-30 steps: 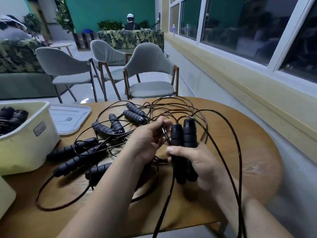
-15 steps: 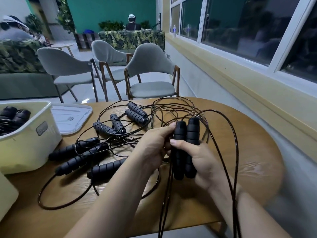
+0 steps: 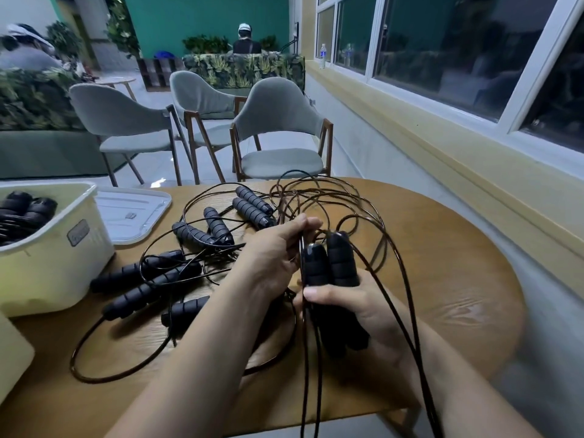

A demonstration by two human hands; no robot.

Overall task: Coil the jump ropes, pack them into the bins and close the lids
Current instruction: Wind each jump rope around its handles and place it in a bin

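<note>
- Round wooden bench by the window: several jump ropes lie tangled and uncoiled, left of my hands.
- My right grip is curled round one rope's paired handles; my left grip pinches its cord beside their tops.
- Left, the bin already holds some ropes; its lid lies off beside it. Most work remains, I judge.
- Bin label: too blurred to read.
</note>
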